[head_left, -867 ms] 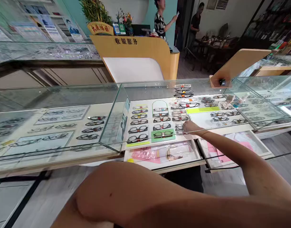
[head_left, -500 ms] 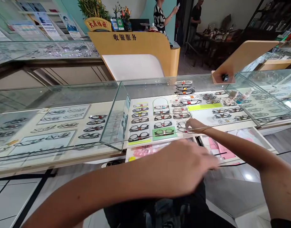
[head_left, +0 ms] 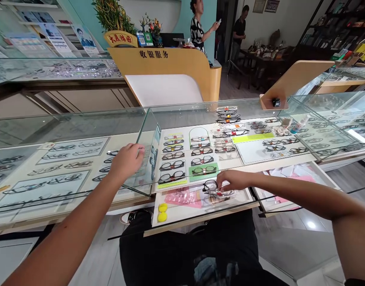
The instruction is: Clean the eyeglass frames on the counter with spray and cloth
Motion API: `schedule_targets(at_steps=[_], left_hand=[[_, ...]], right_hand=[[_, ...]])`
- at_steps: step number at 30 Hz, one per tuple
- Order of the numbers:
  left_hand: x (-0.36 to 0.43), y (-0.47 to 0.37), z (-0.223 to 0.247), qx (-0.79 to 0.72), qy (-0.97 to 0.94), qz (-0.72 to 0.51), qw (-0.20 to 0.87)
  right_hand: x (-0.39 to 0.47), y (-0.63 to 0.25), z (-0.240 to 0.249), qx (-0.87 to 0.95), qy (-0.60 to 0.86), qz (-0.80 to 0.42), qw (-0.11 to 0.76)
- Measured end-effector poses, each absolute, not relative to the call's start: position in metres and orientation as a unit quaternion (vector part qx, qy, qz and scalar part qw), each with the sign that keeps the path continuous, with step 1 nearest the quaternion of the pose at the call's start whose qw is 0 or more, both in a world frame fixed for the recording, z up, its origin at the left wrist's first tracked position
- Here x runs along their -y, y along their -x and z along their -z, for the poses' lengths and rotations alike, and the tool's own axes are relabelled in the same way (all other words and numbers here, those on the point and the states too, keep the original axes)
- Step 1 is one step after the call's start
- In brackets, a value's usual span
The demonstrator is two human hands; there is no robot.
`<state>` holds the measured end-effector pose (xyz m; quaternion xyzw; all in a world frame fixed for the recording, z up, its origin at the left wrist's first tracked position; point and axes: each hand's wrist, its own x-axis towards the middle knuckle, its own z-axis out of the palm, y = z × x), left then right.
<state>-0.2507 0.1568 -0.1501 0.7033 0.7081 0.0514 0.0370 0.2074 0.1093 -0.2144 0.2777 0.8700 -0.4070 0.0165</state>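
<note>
My right hand (head_left: 233, 180) pinches a pair of dark-rimmed eyeglasses (head_left: 210, 186) over the pulled-out drawer (head_left: 182, 216). Its fingers cover part of the frame. In the drawer lie a pink printed packet (head_left: 182, 197) and two yellow round pieces (head_left: 162, 212). Further left, my left hand (head_left: 127, 159) is over the glass divider's near end, its fingers loosely bent and nothing visible in them. Close by it stands a column of dark eyeglasses (head_left: 103, 169), partly hidden by the hand. Rows of eyeglasses (head_left: 172, 165) fill the display section between my hands, one pair on a green card (head_left: 203, 171).
Glass panes of the showcase and an upright glass divider (head_left: 145, 127) surround the eyeglasses. A second open drawer (head_left: 292, 180) is at the right. A wooden-backed mirror or stand (head_left: 295, 83) rests on the counter. Two people are beyond the cashier desk (head_left: 164, 65).
My left hand has swung from the front middle to the left, over the divider. My right hand has drawn the eyeglasses from the display toward me, over the drawer.
</note>
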Motion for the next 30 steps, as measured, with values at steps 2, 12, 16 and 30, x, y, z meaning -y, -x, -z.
schedule_targets(at_steps=[2, 12, 16, 30], left_hand=[[-0.159, 0.264, 0.162, -0.714, -0.692, -0.074, 0.076], [-0.154, 0.299, 0.187, -0.662, -0.709, -0.094, 0.223], [-0.152, 0.301, 0.196, -0.655, -0.718, -0.105, 0.212], [-0.144, 0.284, 0.186, -0.67, -0.72, -0.082, 0.161]], right_hand=[[-0.104, -0.189, 0.202, -0.87, -0.253, 0.423, 0.015], [-0.16, -0.156, 0.069, -0.966, -0.175, 0.148, -0.122], [-0.236, -0.164, 0.075, -0.958, -0.275, 0.015, -0.083], [-0.291, -0.166, 0.126, -0.921, -0.388, -0.007, -0.036]])
